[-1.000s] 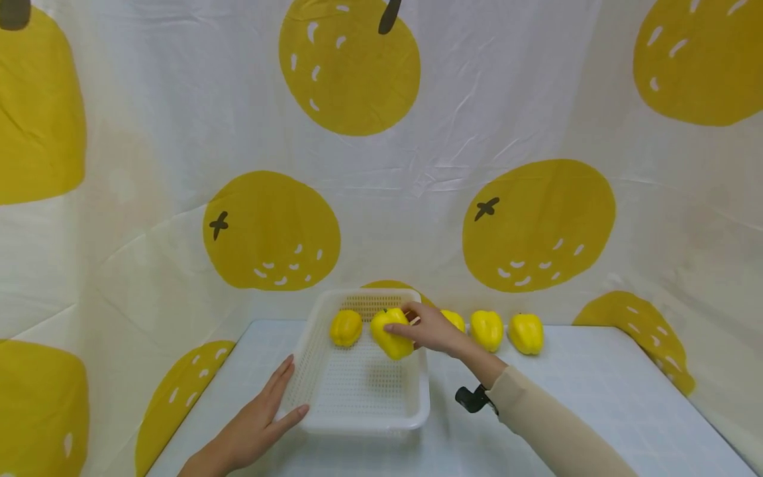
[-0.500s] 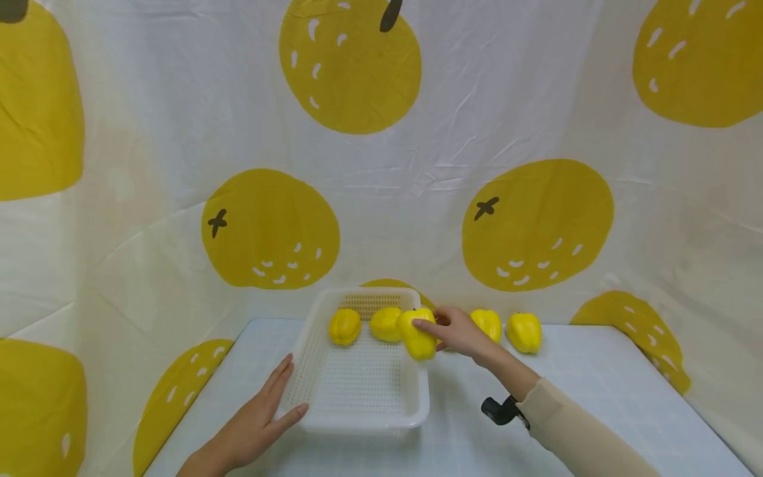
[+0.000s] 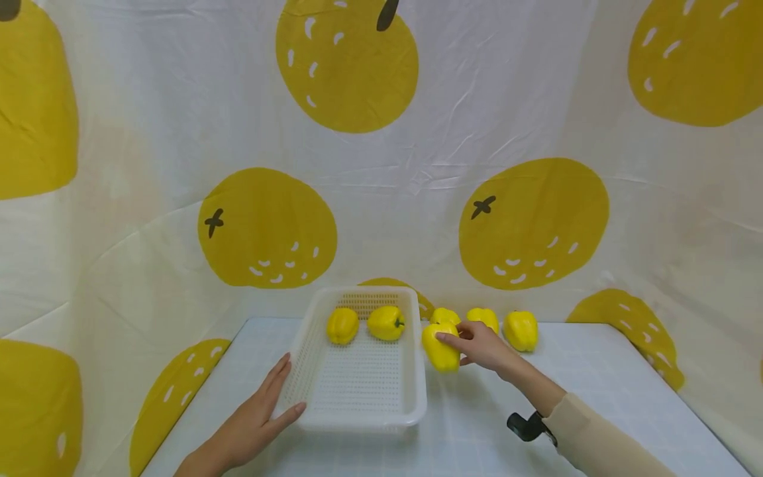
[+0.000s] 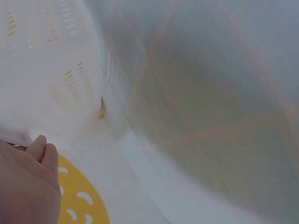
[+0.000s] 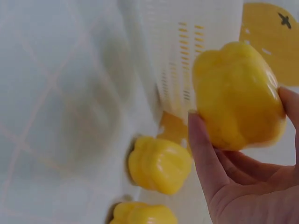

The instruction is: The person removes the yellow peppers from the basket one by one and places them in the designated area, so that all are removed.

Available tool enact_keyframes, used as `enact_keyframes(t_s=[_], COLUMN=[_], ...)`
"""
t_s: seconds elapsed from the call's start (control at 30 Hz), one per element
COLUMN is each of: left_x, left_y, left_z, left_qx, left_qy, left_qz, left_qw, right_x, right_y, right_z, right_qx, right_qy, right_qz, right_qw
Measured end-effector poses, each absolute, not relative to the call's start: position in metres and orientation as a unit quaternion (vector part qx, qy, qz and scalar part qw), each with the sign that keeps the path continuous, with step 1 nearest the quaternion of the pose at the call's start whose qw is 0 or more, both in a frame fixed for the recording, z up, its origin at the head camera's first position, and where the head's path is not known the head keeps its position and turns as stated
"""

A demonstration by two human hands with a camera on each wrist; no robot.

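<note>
In the head view, my right hand holds a yellow bell pepper just right of the white plastic basket. Thumb and fingers grip this pepper from opposite sides in the right wrist view, above the table. Two more yellow bell peppers lie inside the basket near its back wall, a left one and a right one with its green stem showing. My left hand rests on the basket's front left corner, fingers extended along the outside and thumb at the front rim.
Three yellow bell peppers stand in a row at the back right: a near one, a middle one and a far right one. A pale checked cloth covers the table. Behind hangs a curtain with large yellow fruit prints.
My right hand has carried its pepper rightward from over the basket to outside its right wall. The right pepper in the basket, hidden earlier, now shows. The left hand stays on the basket.
</note>
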State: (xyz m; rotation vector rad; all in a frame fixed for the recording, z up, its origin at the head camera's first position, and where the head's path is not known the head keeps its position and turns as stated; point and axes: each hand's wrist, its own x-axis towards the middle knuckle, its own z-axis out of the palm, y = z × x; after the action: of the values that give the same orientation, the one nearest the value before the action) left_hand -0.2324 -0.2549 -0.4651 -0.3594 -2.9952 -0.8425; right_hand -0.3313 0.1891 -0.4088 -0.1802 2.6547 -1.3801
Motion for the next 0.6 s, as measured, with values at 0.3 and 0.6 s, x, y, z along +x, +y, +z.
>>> enact_keyframes(t_s=[0.3, 0.6], left_x=[-0.231, -0.232], left_y=[-0.254, -0.252], left_z=[-0.464, -0.461], left_qx=[-0.116, -0.105], left_qy=[-0.957, -0.957], left_qz=[-0.267, -0.270], left_qw=[0.005, -0.007], right_x=[-0.326, -0.324], right_y=[0.200, 0.205], right_z=[-0.437, -0.457], right_qx=[-0.036, -0.022], right_qy=[0.884, 0.878], right_qz=[-0.460, -0.471], right_qw=[0.074, 0.079])
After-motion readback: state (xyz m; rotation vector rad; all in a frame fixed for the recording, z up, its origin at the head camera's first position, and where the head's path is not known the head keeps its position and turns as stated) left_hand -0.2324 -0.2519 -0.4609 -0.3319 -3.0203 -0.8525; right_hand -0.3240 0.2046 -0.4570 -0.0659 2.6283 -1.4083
